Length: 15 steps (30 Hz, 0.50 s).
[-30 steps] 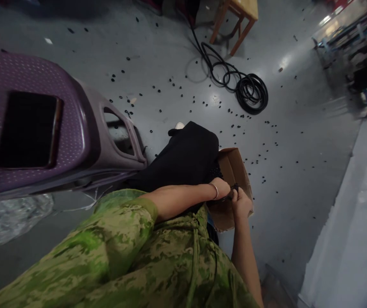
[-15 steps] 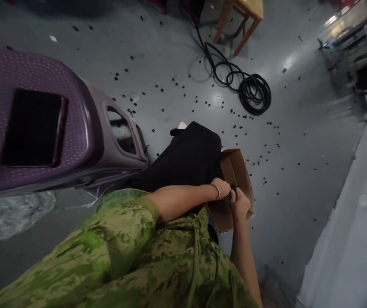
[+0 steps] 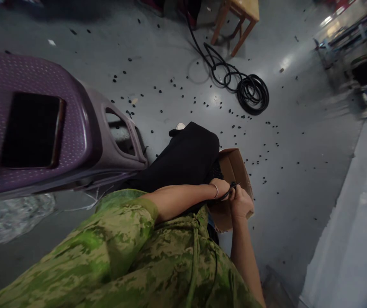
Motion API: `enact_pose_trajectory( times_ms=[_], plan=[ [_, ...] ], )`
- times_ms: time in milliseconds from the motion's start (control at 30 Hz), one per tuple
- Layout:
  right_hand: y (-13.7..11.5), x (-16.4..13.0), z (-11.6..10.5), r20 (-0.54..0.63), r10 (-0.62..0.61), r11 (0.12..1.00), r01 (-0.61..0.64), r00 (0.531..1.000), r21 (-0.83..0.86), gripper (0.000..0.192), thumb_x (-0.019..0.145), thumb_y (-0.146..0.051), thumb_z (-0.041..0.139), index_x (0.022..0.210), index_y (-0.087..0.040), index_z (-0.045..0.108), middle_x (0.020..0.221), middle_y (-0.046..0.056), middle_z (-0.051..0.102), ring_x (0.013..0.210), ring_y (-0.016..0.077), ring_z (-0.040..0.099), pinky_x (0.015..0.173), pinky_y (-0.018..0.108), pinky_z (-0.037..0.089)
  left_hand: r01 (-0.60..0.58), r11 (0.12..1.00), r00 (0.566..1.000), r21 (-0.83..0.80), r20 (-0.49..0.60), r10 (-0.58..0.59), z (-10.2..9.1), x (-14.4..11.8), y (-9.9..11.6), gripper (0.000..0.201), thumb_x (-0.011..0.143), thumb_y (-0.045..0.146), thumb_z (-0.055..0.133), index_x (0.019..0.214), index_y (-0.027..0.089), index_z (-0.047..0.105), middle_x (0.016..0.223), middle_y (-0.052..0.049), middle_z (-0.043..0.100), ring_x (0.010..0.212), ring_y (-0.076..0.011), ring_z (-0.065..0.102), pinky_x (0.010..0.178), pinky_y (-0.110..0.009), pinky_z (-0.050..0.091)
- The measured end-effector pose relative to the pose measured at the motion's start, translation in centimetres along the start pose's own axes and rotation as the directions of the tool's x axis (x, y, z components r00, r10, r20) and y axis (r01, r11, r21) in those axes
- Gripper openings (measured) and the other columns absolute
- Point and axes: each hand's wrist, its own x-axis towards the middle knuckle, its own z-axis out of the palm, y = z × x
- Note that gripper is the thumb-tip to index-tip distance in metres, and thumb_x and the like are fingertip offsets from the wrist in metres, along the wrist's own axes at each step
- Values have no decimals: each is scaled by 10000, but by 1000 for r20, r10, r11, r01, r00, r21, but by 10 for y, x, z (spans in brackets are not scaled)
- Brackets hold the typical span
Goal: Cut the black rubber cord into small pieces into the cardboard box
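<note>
Over a cardboard box (image 3: 237, 166), my two hands are close together. My left hand (image 3: 221, 188), with a bracelet at its wrist, is closed on a thin dark piece (image 3: 233, 185) whose kind I cannot make out. My right hand (image 3: 241, 202) is pinched at the other side of that piece, fingertips nearly touching the left hand. Small black parts (image 3: 215, 172) are heaped in the box beside my knee, partly hidden by my leg and left hand.
A purple plastic stool (image 3: 77, 124) with a dark phone (image 3: 32, 130) on it stands at left. Coiled black tubing (image 3: 253, 95), a wooden stool (image 3: 239, 15) and many scattered small black rings lie or stand on the floor. Clear plastic wrap (image 3: 23, 216) lies at lower left.
More of the thin dark piece shows between my hands, and the right fingers have shifted slightly. The whole view has moved a little; the box stays in place.
</note>
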Motion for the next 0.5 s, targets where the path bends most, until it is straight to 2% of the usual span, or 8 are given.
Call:
enact_pose_trajectory(
  times_ms=[100,233,367,500],
  plan=[
    [3,0,4,34,-2,1000,2,999,-13,318,900,-364,412,967,-179,662,724,58,594,613,129,420,553,269,177,-19,1000,1000,25,4,19,3,3,-1,260,738,252,583,904,86,694,874,-183,698,854,-282,672,704,-326,540],
    [1,-2,10,79,36,999,-37,996,13,303,892,-347,433,992,-181,666,745,61,610,622,130,442,551,267,180,-30,999,1000,38,-7,31,3,4,-1,253,757,252,574,897,86,703,890,-181,697,868,-270,669,718,-314,535],
    [-8,-8,14,156,134,981,-153,979,117,343,896,-358,410,1034,-174,665,791,65,643,637,133,487,548,248,207,-17,997,999,73,39,14,-2,1,-1,262,767,264,588,937,94,693,957,-172,694,916,-261,657,746,-321,531],
    [-10,-12,13,225,173,931,-234,959,281,404,887,-397,380,1038,-159,668,843,87,662,695,159,538,585,237,291,9,998,999,61,41,-12,-5,-2,-1,306,791,264,581,1035,91,645,1023,-173,679,963,-245,646,777,-316,523]
  ],
)
